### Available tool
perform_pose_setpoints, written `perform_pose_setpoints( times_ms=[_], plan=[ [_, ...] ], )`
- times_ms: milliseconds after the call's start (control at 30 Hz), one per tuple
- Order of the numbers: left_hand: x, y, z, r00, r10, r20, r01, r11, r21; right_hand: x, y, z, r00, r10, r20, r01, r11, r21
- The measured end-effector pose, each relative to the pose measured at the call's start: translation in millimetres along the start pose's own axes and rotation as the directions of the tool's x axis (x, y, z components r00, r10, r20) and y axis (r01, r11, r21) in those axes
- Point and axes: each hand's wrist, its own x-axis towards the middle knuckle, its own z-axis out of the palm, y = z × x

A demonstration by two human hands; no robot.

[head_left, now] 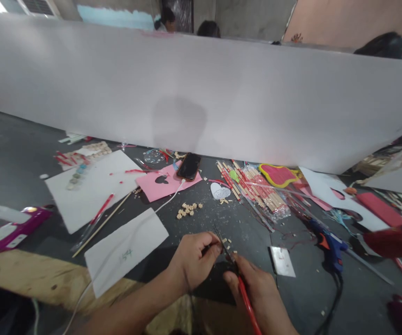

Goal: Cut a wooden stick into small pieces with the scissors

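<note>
Near the front edge of the dark table, my left hand (pixel 197 258) is closed in a pinch, thumb against the fingers; what it pinches is too small to make out. My right hand (pixel 256 293) grips a red-handled tool (pixel 247 304), whose thin metal blades point up and left, close to my left fingertips. Small pale pieces lie just beyond the blades. A pile of little wooden bits (pixel 188 210) sits farther forward. Beyond the hands lies a white paper heart (pixel 220 191) with drawn lines.
A phone (pixel 188 166) on a white cable rests on pink paper (pixel 152 186). Bundled sticks (pixel 267 190), a blue glue gun (pixel 331 249) and a small white plate (pixel 282 261) are to the right. White sheets (pixel 126 249) and a purple tool (pixel 17 230) lie left. A white panel (pixel 117 93) stands behind.
</note>
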Motion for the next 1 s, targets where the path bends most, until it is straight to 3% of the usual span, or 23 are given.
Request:
perform_pose_setpoints(
  times_ms=[100, 200, 400, 633, 800, 1000],
  plan=[
    [2.6, -0.4, -1.3, 0.999, 0.035, -0.024, -0.034, 0.999, 0.034, 1.1, -3.9, -3.7, 0.998, 0.025, 0.052, -0.028, 0.998, 0.058],
    [5.5, 1.0, -3.5, 0.999, 0.031, -0.022, -0.031, 1.000, 0.003, 1.4, -4.9, -8.7, 0.998, 0.048, 0.033, -0.049, 0.998, 0.028],
    [6.7, 3.5, -7.5, 0.989, -0.138, 0.054, 0.147, 0.963, -0.228, 0.0, -0.1, -18.1, 0.996, 0.077, 0.052, -0.074, 0.996, -0.052],
    [5.4, -6.5, -4.0, 0.974, -0.171, 0.147, 0.221, 0.852, -0.474, -2.2, 4.9, -10.0, 0.998, 0.060, 0.025, -0.058, 0.994, -0.091],
    [5.0, -4.8, -0.3, 0.962, -0.209, 0.176, 0.268, 0.841, -0.469, -1.8, 0.7, -10.3, 0.997, 0.060, 0.050, -0.054, 0.991, -0.120],
    [4.2, -1.6, -0.5, 0.975, -0.177, 0.137, 0.220, 0.874, -0.432, -0.7, -1.0, -9.3, 0.998, 0.043, 0.049, -0.037, 0.992, -0.118]
  ],
)
